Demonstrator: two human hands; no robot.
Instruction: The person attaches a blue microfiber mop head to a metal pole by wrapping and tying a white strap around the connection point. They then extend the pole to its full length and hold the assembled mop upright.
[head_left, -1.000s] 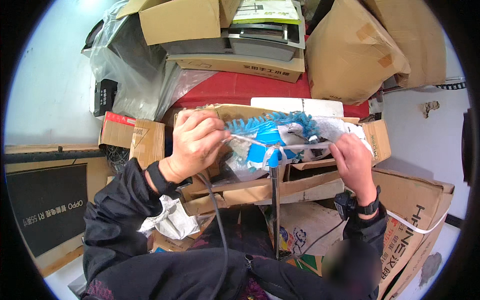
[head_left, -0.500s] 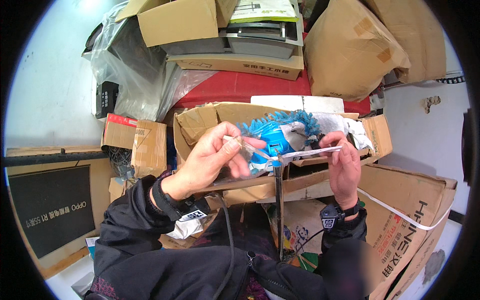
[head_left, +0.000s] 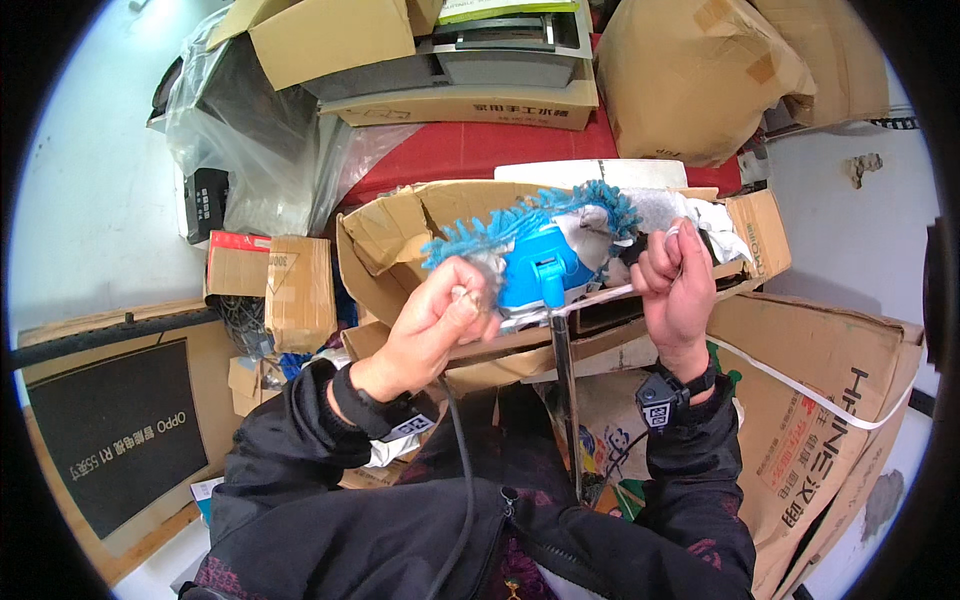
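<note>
A mop with a blue plastic head (head_left: 532, 282) and shaggy blue fringe (head_left: 480, 240) lies over an open cardboard box (head_left: 375, 235). Its metal pole (head_left: 567, 400) runs down toward my body. A thin whitish strip (head_left: 608, 294) crosses the mop at the top of the pole and is pulled nearly taut. My left hand (head_left: 435, 318), left of the pole, is closed on one end in a fist. On the other side my right hand (head_left: 675, 290) grips the opposite end, fingers curled. Whether the strip is looped around the pole cannot be made out.
Behind the box is a red surface (head_left: 430, 155) bearing a grey appliance in a carton (head_left: 500, 105). A large wrapped package (head_left: 700, 80) stands at the back right. Tall cartons flank me, one at the right (head_left: 810, 400), one at the left (head_left: 115, 430). A dark cable hangs over my lap.
Both hands have closed into fists on the strip's ends, and the strip is pulled lower across the mop. My right hand has risen slightly. The blue plastic head now shows more fully.
</note>
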